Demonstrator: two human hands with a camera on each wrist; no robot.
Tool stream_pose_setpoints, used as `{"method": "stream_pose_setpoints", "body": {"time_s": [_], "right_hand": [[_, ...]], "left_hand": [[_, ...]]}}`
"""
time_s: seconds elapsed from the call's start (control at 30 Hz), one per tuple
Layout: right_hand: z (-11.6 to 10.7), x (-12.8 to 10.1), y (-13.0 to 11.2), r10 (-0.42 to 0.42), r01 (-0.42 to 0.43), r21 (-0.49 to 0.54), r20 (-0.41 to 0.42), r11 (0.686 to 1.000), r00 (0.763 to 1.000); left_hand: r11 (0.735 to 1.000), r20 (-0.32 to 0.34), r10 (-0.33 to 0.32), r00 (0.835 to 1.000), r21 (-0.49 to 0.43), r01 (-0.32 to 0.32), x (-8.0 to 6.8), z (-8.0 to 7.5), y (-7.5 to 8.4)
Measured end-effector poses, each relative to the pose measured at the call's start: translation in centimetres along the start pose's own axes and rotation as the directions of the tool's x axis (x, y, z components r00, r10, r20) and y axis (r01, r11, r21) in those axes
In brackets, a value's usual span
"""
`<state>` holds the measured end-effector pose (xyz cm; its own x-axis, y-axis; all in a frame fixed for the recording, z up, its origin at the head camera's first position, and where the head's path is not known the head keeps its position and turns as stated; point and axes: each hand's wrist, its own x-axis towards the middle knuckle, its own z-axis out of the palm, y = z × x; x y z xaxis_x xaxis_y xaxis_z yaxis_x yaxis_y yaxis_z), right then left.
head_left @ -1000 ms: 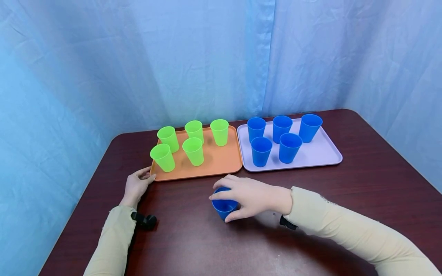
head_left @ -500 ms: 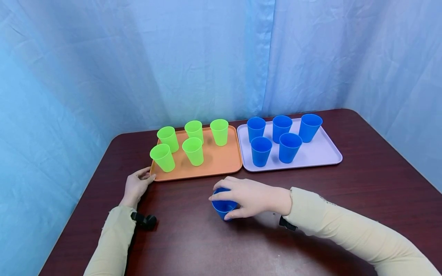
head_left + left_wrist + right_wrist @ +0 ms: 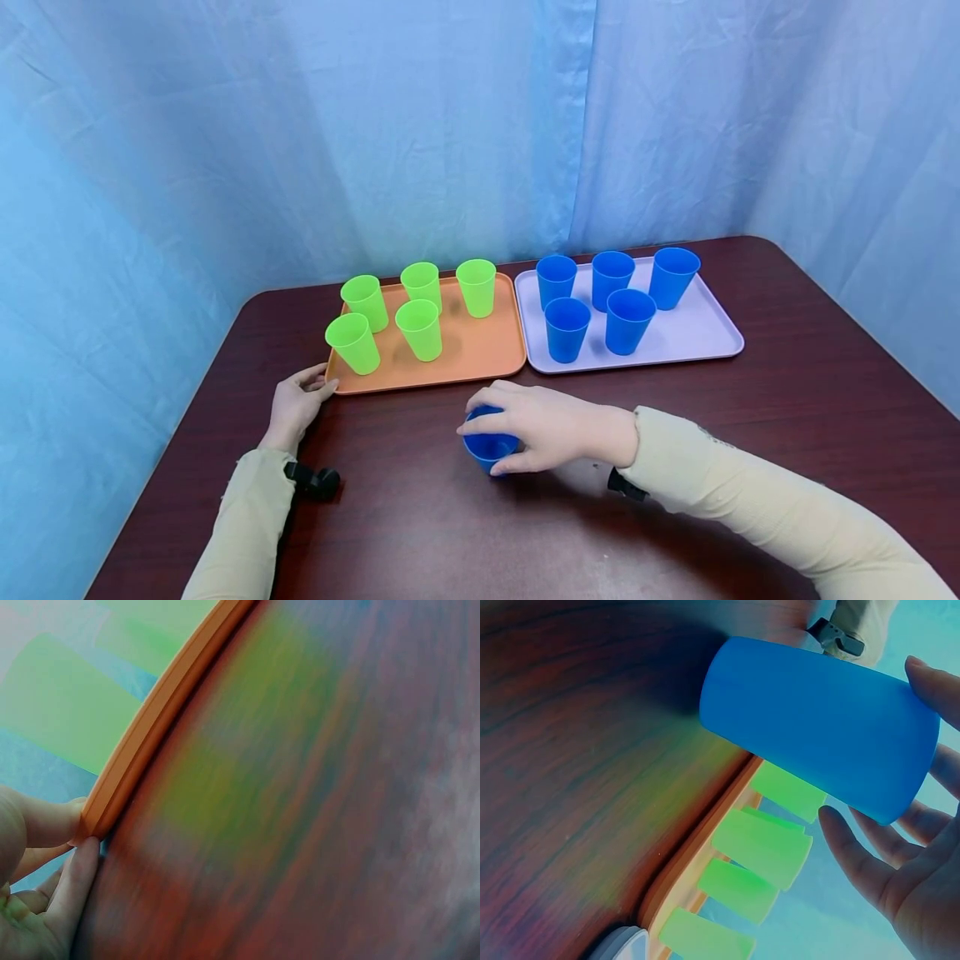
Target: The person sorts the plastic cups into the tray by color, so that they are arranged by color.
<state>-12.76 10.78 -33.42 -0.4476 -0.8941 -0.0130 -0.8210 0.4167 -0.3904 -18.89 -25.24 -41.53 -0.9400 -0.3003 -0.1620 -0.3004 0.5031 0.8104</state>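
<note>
Left hand (image 3: 296, 406): lower left of the head view, flat on the surface (image 3: 787, 417), position unchanged over the last second. Fingers (image 3: 71, 881) are pressed against the near left corner of the orange tray (image 3: 480, 354); the wrist view shows thumb above and fingers below the rim, so the corner is pinched lightly.

Orange tray: centre-left, five green cups (image 3: 422, 329) upright on it. Its near right part is bare.

Blue cup (image 3: 489, 446): lower centre, just in front of the orange tray's near edge. Held by the right hand (image 3: 551, 429), fingers curled over the rim and thumb under the side. Compared with a second ago the cup sits slightly higher and further right in the frame, and appears lifted just off the surface; contact cannot be confirmed. A lift is judged to be starting.

Lilac tray (image 3: 705, 333): centre-right, edge to edge with the orange tray, five blue cups (image 3: 628, 321) grouped at back and centre. Open room is noted along its near strip and right end. Bare surface lies between the held cup and that tray.
</note>
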Motion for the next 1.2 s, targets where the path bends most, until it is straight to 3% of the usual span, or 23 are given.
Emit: {"method": "stream_pose_setpoints", "body": {"time_s": [0.4, 0.83, 1.2], "right_hand": [[-0.1, -1.1, 0.6, 0.014, -0.013, 0.005, -0.061, 1.0, 0.998], [-0.7, -3.1, 2.3, -0.03, 0.026, -0.018, -0.233, 0.999, 0.972], [-0.8, -5.4, 3.6, 0.03, -0.041, -0.036, -0.267, 0.998, 0.963]], "left_hand": [[1.0, 0.015, 0.003, 1.0, 0.002, -0.003, 0.1, 0.0, -0.1], [1.0, 0.016, -0.004, 1.0, -0.003, 0.004, 0.3, -0.1, -0.3], [1.0, 0.019, -0.017, 1.0, 0.003, 0.017, 0.3, -0.1, -0.2]]}}
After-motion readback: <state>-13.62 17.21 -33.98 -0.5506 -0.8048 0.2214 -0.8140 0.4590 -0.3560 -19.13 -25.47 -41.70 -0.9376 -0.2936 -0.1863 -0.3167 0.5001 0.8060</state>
